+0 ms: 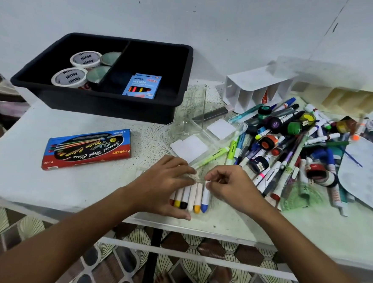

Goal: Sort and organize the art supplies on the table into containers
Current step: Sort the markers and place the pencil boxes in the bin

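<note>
Both hands at table's [46,175] near edge: left hand [165,184] grips row of paper-wrapped crayons [190,197]; right hand [228,186] pinches their tops. Black divided plastic bin [108,105] at far-left corner.

Single head-worn wide-angle view, looking forward and steeply down from close above the table [46,175]. Wall across the upper frame, forearms entering from the bottom corners, floor along the bottom edge, edges seemingly bowed by lens distortion.
</note>
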`<state>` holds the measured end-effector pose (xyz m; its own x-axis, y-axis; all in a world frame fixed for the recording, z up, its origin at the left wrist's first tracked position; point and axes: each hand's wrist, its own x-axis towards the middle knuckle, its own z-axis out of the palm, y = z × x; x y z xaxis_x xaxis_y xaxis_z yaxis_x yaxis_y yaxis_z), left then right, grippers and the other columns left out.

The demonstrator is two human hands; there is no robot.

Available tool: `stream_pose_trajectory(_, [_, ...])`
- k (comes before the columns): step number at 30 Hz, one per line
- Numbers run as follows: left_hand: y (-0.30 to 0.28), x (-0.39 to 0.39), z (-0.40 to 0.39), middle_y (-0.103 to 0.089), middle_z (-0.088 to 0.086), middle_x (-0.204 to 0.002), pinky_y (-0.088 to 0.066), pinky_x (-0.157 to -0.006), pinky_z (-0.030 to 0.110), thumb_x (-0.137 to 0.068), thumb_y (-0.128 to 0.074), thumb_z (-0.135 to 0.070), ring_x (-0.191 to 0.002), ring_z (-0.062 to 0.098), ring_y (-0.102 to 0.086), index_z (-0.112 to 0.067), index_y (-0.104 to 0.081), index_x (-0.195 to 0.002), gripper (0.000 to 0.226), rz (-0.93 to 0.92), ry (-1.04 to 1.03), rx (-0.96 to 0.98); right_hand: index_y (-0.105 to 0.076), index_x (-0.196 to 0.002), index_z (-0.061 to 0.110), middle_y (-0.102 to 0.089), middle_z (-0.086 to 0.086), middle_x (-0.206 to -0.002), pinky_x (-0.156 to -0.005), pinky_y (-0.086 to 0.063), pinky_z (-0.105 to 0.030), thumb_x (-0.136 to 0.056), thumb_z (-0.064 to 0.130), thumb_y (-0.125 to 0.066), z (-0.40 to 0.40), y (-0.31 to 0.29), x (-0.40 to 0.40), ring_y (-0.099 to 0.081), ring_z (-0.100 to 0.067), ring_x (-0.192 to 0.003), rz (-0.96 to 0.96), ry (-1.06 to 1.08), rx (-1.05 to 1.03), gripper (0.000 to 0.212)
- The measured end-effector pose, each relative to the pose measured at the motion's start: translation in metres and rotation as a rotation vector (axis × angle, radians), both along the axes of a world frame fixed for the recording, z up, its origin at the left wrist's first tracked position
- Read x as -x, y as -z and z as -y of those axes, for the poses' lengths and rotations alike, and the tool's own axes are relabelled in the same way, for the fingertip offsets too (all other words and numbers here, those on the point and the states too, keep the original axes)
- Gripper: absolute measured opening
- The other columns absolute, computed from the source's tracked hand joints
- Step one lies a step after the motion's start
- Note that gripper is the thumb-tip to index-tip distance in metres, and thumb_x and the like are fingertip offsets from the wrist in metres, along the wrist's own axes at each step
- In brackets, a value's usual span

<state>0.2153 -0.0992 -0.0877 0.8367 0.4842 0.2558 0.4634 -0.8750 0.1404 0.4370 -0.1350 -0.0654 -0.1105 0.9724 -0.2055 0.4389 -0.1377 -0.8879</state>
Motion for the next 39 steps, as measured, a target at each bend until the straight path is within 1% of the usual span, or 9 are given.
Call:
stream_pose_trajectory(3, [0.001, 0.0, 0.0, -0.062, 0.006, -0.125, -0.038, -0.099, 0.042, -0.073, -0.058, -0.077, -0.117, 0.025, -0.052, -0.013, -0.069, -0.116, 0.078, -0.003, 0.001, -0.016, -0.073, -0.08, 0.015, -0.061, 0.004, -0.065, -0.052, -0.04, -0.015, -0.083, 0.004, -0.07, 0.003, 0.002, 0.003, -0.049, 0.004, -0.049, 0.045, 0.018, 0.002, 0.011])
stream_pose_trajectory(10, [0.001, 0.001, 0.0, -0.063, 0.005, -0.123, -0.037, -0.099, 0.041, -0.074, -0.056, -0.076, -0.115, 0.025, -0.053, -0.013, -0.07, -0.114, 0.076, 0.003, 0.012, -0.038, -0.074, -0.08, 0.015, -0.068, -0.006, -0.073, -0.056, -0.049, -0.021, -0.081, 0.008, -0.074, 0.007, 0.004, 0.008, -0.056, -0.005, -0.058, 0.164, 0.063, -0.071, 0.007])
stream_pose_trajectory(13, [0.001, 0.001, 0.0, -0.064, 0.005, -0.123, -0.037, -0.098, 0.04, -0.075, -0.057, -0.076, -0.116, 0.025, -0.053, -0.012, -0.07, -0.114, 0.076, 0.007, 0.02, -0.046, -0.069, -0.077, 0.019, -0.064, -0.003, -0.073, -0.053, -0.044, -0.019, -0.08, 0.01, -0.074, 0.008, 0.002, 0.009, -0.052, -0.003, -0.056, 0.24, 0.062, -0.101, 0.01])
stream_pose_trajectory(15, [0.002, 0.002, -0.001, -0.063, 0.006, -0.125, -0.036, -0.103, 0.041, -0.075, -0.059, -0.075, -0.122, 0.026, -0.051, -0.012, -0.069, -0.115, 0.075, 0.028, 0.035, -0.049, -0.068, -0.082, 0.023, -0.059, 0.002, -0.08, -0.057, -0.044, -0.024, -0.081, 0.016, -0.072, 0.009, 0.001, 0.01, -0.053, -0.007, -0.065, 0.343, 0.045, -0.133, 0.008])
stream_pose_trajectory(17, [0.002, 0.005, 0.0, -0.06, 0.008, -0.129, -0.034, -0.108, 0.043, -0.077, -0.06, -0.072, -0.129, 0.028, -0.047, -0.012, -0.068, -0.116, 0.072, 0.076, 0.053, -0.041, -0.067, -0.094, 0.022, -0.054, 0.006, -0.09, -0.063, -0.043, -0.028, -0.084, 0.026, -0.068, 0.013, 0.0, 0.012, -0.053, -0.011, -0.078, 0.523, -0.01, -0.272, 0.011])
stream_pose_trajectory(20, [0.001, 0.02, 0.002, -0.06, 0.011, -0.128, -0.04, -0.103, 0.044, -0.08, -0.065, -0.065, -0.127, 0.03, -0.049, -0.01, -0.068, -0.116, 0.066, 0.147, 0.034, -0.045, -0.068, -0.105, 0.016, -0.058, 0.001, -0.1, -0.073, -0.049, -0.031, -0.089, 0.041, -0.056, 0.019, 0.008, 0.02, -0.055, -0.015, -0.091, 0.694, -0.162, -0.605, 0.032])
stream_pose_trajectory(25, [0.006, 0.062, 0.003, -0.061, 0.01, -0.121, -0.048, -0.091, 0.041, -0.078, -0.066, -0.066, -0.114, 0.026, -0.054, -0.012, -0.066, -0.117, 0.067, 0.084, -0.083, -0.026, -0.063, -0.124, 0.015, -0.058, -0.012, -0.128, -0.096, -0.044, -0.042, -0.092, 0.055, -0.046, 0.028, 0.029, 0.033, -0.052, -0.028, -0.118, 0.778, -0.374, -0.686, 0.053])
stream_pose_trajectory(35, [0.014, 0.066, 0.004, -0.064, 0.011, -0.12, -0.05, -0.09, 0.039, -0.085, -0.057, -0.061, -0.112, 0.025, -0.056, -0.01, -0.067, -0.113, 0.059, 0.09, -0.102, -0.03, -0.063, -0.125, 0.017, -0.057, -0.011, -0.13, -0.095, -0.046, -0.045, -0.09, 0.05, -0.052, 0.021, 0.032, 0.03, -0.052, -0.03, -0.118, 0.748, -0.429, -0.7, 0.049])
stream_pose_trajectory(39, [0.001, 0.086, -0.007, -0.064, 0.008, -0.116, -0.049, -0.09, 0.038, -0.088, -0.056, -0.048, -0.109, 0.021, -0.056, -0.013, -0.065, -0.114, 0.044, 0.19, -0.195, 0.023, -0.065, -0.121, 0.015, -0.059, -0.011, -0.127, -0.092, -0.046, -0.045, -0.088, 0.05, -0.056, 0.021, 0.027, 0.033, -0.053, -0.029, -0.116, 0.74, -0.404, -0.76, 0.049])
